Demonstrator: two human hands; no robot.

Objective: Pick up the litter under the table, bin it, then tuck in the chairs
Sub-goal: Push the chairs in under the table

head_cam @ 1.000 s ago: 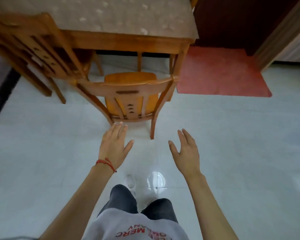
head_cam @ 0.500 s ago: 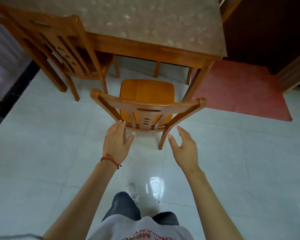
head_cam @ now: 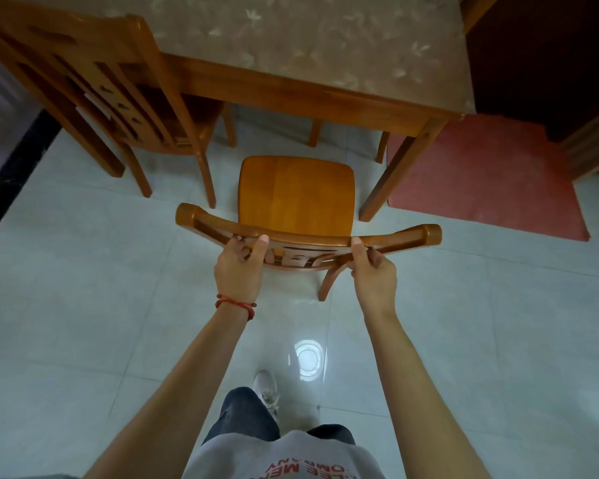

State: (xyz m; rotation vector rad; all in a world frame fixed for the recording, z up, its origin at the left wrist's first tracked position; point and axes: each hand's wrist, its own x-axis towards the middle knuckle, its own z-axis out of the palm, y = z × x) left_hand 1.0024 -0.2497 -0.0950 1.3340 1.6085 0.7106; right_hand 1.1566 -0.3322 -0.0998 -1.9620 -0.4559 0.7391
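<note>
Standing behind the near wooden chair [head_cam: 296, 198], the person grips its curved top rail with both hands. The left hand [head_cam: 237, 267] holds the rail left of the middle, with the thumb lying on top of the wood and the fingers curled under it. The right hand [head_cam: 374, 271] holds the rail right of the middle in the same way, thumb up on the rail and fingers wrapped below. A red string bracelet [head_cam: 236, 304] sits on the left wrist.

This chair stands on the pale tiled floor [head_cam: 83, 305], its seat facing the table [head_cam: 291, 39]. The front edge of the seat is near the table's edge, but most of the seat shows outside it. A table leg stands just beside the seat on the right.

A second wooden chair [head_cam: 118, 98] stands at the left side of the table, its seat partly under the tabletop. A red mat [head_cam: 491, 188] lies on the floor to the right of the table.
</note>
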